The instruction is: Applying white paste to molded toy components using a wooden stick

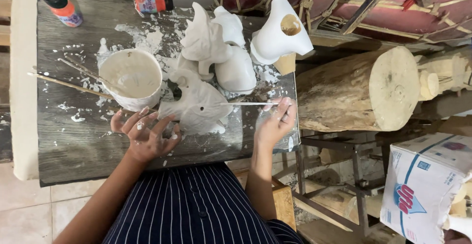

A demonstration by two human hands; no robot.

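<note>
1 head view looks steeply down, close over the table (73, 145).

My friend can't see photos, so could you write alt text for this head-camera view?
Seen from above, a person's right hand holds a thin brush against a white-coated carved figure, which the left hand steadies on a paint-spattered wooden board. A bowl of white paint, more white figures and a log lie around.
</note>
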